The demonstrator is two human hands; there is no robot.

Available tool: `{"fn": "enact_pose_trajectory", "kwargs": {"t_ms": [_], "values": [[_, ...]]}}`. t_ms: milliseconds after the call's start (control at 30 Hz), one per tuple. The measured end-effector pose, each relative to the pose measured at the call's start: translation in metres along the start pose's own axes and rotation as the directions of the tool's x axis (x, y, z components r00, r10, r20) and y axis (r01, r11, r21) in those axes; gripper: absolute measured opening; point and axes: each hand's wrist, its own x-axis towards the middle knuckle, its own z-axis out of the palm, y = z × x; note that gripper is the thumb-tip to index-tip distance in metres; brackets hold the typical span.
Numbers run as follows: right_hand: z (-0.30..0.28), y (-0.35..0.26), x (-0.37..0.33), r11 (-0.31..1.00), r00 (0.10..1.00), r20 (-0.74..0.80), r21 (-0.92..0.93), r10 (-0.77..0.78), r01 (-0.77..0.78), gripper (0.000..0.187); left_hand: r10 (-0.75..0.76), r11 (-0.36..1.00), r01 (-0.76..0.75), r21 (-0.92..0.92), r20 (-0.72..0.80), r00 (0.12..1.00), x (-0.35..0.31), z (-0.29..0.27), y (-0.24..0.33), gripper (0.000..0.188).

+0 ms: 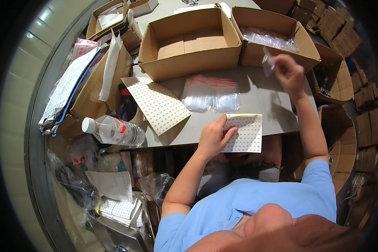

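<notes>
Left hand [214, 137] part-hides label sheet [248, 135]; right hand [289, 74], bag [267, 63] (blurred).

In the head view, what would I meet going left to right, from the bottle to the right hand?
Clear bottle → large printed sheet → stack of clear bags → smaller printed sheet → small clear bag → right hand.
</notes>
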Motion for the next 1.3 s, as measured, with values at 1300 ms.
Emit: {"fn": "enact_pose_trajectory", "kwargs": {"t_ms": [1300], "values": [[0.094,-0.017,-0.012,0.918,0.724,0.565,-0.216,0.395,-0.333,0.035,-0.029,0.997,0.029,-0.065,-0.009,1.0,0.0,-0.001,-0.002,0.027]]}}
